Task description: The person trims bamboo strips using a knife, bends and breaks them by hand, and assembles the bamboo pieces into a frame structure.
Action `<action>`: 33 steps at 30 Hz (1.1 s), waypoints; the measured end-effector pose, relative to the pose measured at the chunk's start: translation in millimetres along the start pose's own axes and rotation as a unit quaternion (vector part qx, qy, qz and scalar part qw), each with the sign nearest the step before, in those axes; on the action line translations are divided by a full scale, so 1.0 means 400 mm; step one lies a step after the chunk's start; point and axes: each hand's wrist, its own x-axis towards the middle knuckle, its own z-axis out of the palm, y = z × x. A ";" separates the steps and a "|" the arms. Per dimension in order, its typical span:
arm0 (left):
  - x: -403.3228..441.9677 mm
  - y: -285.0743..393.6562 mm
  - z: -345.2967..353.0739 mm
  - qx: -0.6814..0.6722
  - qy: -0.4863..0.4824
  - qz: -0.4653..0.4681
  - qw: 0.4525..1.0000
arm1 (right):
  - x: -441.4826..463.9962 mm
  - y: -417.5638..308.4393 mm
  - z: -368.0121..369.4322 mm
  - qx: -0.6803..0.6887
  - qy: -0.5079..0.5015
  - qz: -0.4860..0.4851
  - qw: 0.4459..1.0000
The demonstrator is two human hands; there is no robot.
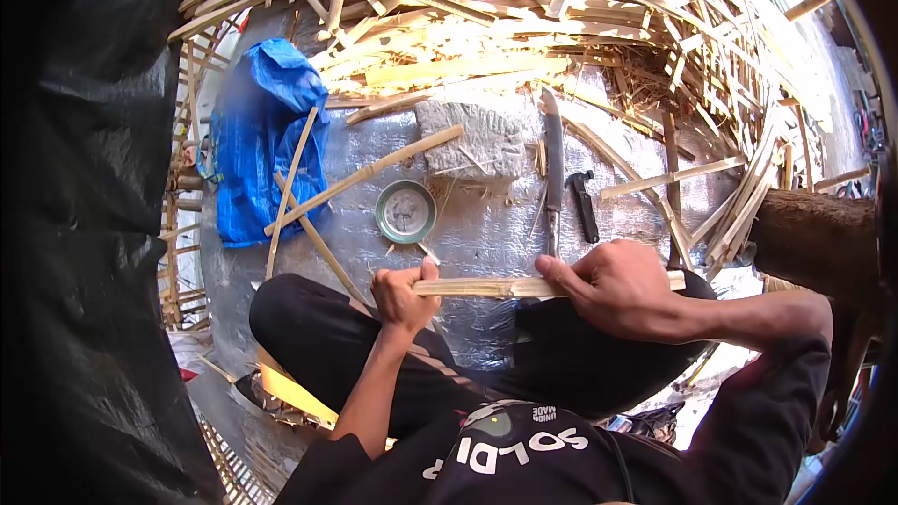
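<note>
A split bamboo strip [486,287] lies level across my lap, gripped at both ends. My left hand [399,297] is closed around its left end, thumb up. My right hand [625,288] wraps the other end with the thumb laid along the strip, and a short tip pokes out past the fist. Just beyond the strip, a machete [554,159] lies with its handle toward me. To its right rests a small black tool [584,206], perhaps a hammer. A green-rimmed dish [406,238] sits ahead of my left hand.
A rough grey block [472,140] stands ahead on the silvery floor sheet [355,164]. Left of it slumps a blue plastic sack [267,145], with loose bamboo strips [365,173] nearby. Piled bamboo [524,0] fills the back; a thick log [814,236] juts in at right.
</note>
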 end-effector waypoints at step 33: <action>-0.036 -0.101 0.142 -0.232 -0.259 -0.271 0.897 | 0.264 0.030 0.087 0.633 -0.100 0.078 0.764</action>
